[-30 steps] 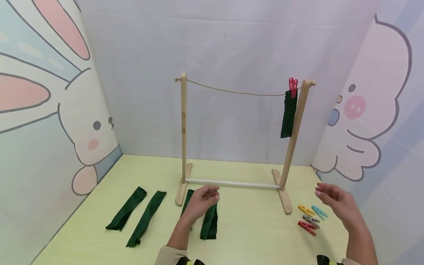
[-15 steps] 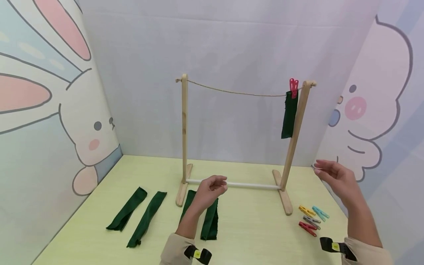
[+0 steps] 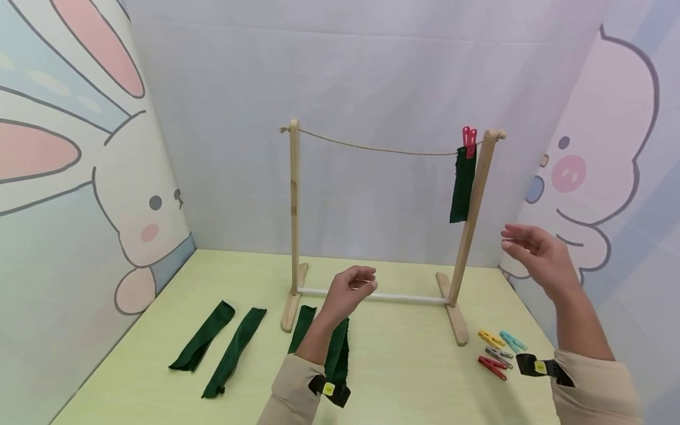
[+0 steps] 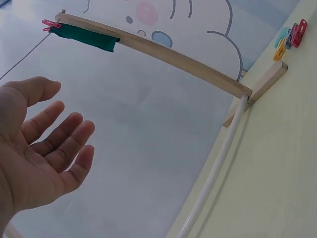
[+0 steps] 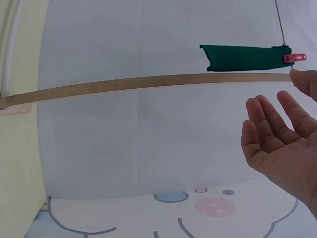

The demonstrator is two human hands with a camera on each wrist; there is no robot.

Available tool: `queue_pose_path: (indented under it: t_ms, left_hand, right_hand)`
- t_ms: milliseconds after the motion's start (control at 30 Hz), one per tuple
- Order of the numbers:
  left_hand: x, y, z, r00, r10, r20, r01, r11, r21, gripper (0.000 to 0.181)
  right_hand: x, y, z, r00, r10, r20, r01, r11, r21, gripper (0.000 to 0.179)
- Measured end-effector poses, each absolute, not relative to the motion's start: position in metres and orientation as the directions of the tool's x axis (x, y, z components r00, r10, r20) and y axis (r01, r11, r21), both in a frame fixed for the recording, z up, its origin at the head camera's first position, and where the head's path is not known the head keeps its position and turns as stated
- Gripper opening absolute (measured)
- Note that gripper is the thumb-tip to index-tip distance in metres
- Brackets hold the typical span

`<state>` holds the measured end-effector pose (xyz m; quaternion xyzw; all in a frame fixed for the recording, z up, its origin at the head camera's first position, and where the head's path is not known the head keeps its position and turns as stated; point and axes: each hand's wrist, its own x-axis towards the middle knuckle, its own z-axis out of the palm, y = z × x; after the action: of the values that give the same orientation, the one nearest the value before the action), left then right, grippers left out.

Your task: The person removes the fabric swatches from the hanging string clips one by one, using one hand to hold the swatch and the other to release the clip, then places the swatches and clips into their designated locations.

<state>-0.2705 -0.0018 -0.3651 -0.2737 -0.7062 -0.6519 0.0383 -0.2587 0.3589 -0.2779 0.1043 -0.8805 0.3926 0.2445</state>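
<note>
My left hand (image 3: 347,292) is raised in front of the rack's white bottom bar (image 3: 409,298), fingers loosely bent and holding nothing. To the right of the rack, my right hand (image 3: 542,260) is up at about mid-post height, also holding nothing, its fingers relaxed. A dark green cloth strip (image 3: 464,184) hangs from the string (image 3: 372,147) at its right end, fixed by a red clothespin (image 3: 470,141). In the right wrist view this green strip (image 5: 245,58) lies beyond my fingertips. Two green strips (image 3: 319,330) lie behind my left forearm, partly hidden by it.
Two more green strips (image 3: 234,353) lie at the left of the pale yellow table (image 3: 414,378). Yellow, blue, grey and red clothespins (image 3: 493,367) sit at the right, near my right sleeve. The wooden rack's posts (image 3: 294,206) stand on flat feet.
Both hands have risen away from the table. The left has also shifted right, toward the middle of the rack. Cloth strips and clothespins stay where they were.
</note>
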Motion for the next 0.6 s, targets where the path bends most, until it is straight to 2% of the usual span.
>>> queue_pose_path:
  t_ms: [333, 600]
  left_hand:
    - [-0.278, 0.011, -0.352, -0.831, 0.349, 0.433, 0.46, -0.005, 0.888, 0.03]
    - [-0.287, 0.017, -0.348, -0.81, 0.366, 0.458, 0.478, -0.039, 0.877, 0.03]
  right_hand:
    - [-0.27, 0.353, -0.253, -0.836, -0.006, 0.549, -0.429, 0.632, -0.646, 0.038]
    - [-0.278, 0.35, -0.236, -0.843, 0.005, 0.538, -0.421, 0.616, -0.666, 0.043]
